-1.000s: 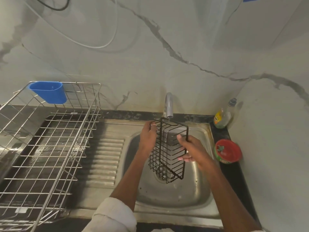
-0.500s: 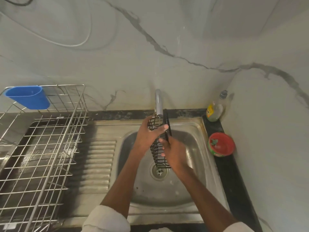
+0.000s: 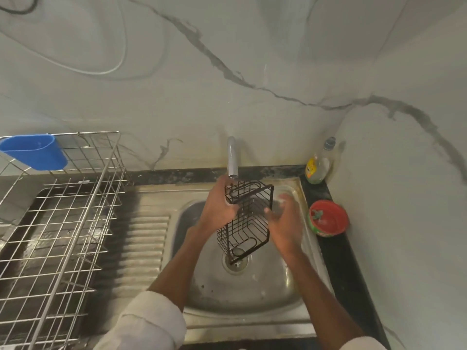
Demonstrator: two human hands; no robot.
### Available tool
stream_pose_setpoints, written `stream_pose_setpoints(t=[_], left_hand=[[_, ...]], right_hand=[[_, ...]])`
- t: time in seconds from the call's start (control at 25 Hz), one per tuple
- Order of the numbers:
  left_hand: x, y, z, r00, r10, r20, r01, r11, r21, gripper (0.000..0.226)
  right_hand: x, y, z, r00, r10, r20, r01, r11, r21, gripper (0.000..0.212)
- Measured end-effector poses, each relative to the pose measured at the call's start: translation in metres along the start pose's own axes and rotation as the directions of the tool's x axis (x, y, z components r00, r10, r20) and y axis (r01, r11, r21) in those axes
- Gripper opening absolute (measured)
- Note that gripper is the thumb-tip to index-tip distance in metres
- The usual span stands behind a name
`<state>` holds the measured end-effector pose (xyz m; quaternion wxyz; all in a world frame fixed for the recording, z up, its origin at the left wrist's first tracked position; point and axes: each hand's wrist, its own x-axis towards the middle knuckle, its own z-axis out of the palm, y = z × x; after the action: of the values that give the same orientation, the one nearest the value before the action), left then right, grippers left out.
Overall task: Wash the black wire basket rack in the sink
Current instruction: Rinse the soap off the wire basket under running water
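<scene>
The black wire basket rack [image 3: 246, 218] hangs tilted on end above the steel sink [image 3: 252, 294], its top end just under the tap, its lower end over the drain.

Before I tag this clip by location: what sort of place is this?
Most likely a home kitchen: a steel sink with a tap, a wire dish rack beside it, and a soap bottle in the corner.
</scene>
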<state>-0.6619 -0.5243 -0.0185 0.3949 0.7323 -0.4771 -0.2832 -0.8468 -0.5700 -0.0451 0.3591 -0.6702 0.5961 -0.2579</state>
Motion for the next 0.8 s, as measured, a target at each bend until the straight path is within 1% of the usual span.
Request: stream_pose_setpoints(t=[0.04, 0.08, 0.12, 0.16, 0.2, 0.24, 0.28, 0.32, 0.4, 0.48, 0.56, 0.6, 0.68, 0.72, 0.8], left_hand=[[0.004, -0.001, 0.002, 1.0, 0.027, 0.008, -0.027, 1.0, 0.005, 0.064], [0.009, 0.0, 0.003, 0.998, 0.048, 0.034, -0.049, 0.999, 0.02, 0.067], [0.014, -0.003, 0.004, 0.996, 0.07, 0.054, -0.071, 0.997, 0.012, 0.07], [0.017, -0.005, 0.003, 0.993, 0.092, 0.068, -0.093, 0.996, 0.009, 0.072], [0.019, -0.01, 0.002, 0.991, 0.105, 0.088, -0.105, 0.994, -0.009, 0.071], [0.021, -0.013, -0.001, 0.989, 0.098, 0.107, -0.098, 0.995, -0.004, 0.069], [0.021, -0.017, -0.004, 0.992, 0.082, 0.097, -0.081, 0.997, -0.015, 0.064], [0.018, -0.021, -0.006, 0.997, 0.043, 0.059, -0.042, 0.999, -0.023, 0.059], [0.01, -0.038, -0.01, 0.996, -0.067, -0.051, 0.065, 0.997, -0.048, 0.049], [-0.001, -0.051, -0.012, 0.963, -0.216, -0.16, 0.201, 0.974, -0.107, 0.045], [-0.01, -0.066, -0.014, 0.92, -0.301, -0.252, 0.265, 0.95, -0.167, 0.042], [-0.014, -0.07, -0.016, 0.908, -0.314, -0.276, 0.267, 0.943, -0.197, 0.037], [-0.013, -0.07, -0.021, 0.908, -0.32, -0.27, 0.257, 0.935, -0.244, 0.031], [-0.011, -0.065, -0.023, 0.919, -0.31, -0.242, 0.247, 0.934, -0.257, 0.031], [-0.001, -0.055, -0.021, 0.952, -0.273, -0.142, 0.228, 0.935, -0.271, 0.038]], right_hand=[[0.012, 0.007, -0.002, 1.0, 0.02, 0.01, -0.02, 0.999, -0.025, 0.069], [0.022, 0.012, -0.004, 0.997, 0.042, 0.07, -0.043, 0.999, 0.017, 0.081], [0.029, 0.018, -0.003, 0.989, 0.054, 0.135, -0.069, 0.992, 0.11, 0.083], [0.031, 0.017, -0.004, 0.984, 0.067, 0.167, -0.092, 0.985, 0.147, 0.073], [0.031, 0.019, -0.002, 0.983, 0.07, 0.171, -0.097, 0.983, 0.155, 0.055], [0.028, 0.017, 0.0, 0.987, 0.069, 0.148, -0.086, 0.989, 0.116, 0.039], [0.025, 0.018, 0.006, 0.991, 0.063, 0.117, -0.075, 0.993, 0.097, 0.031], [0.017, 0.015, 0.012, 0.994, 0.057, 0.088, -0.064, 0.995, 0.077, 0.028], [0.006, 0.01, 0.028, 0.995, 0.072, 0.072, -0.078, 0.994, 0.083, 0.03], [-0.004, 0.0, 0.04, 0.994, 0.079, 0.077, -0.087, 0.99, 0.108, 0.036], [-0.01, -0.007, 0.049, 0.994, 0.037, 0.099, -0.05, 0.991, 0.127, 0.032], [-0.012, -0.011, 0.052, 0.994, 0.023, 0.111, -0.039, 0.989, 0.143, 0.029], [-0.011, -0.015, 0.052, 0.992, 0.035, 0.123, -0.055, 0.985, 0.161, 0.022], [-0.011, -0.015, 0.051, 0.992, 0.056, 0.116, -0.076, 0.983, 0.168, 0.017], [-0.012, -0.012, 0.04, 0.989, 0.116, 0.088, -0.13, 0.978, 0.161, 0.013]])
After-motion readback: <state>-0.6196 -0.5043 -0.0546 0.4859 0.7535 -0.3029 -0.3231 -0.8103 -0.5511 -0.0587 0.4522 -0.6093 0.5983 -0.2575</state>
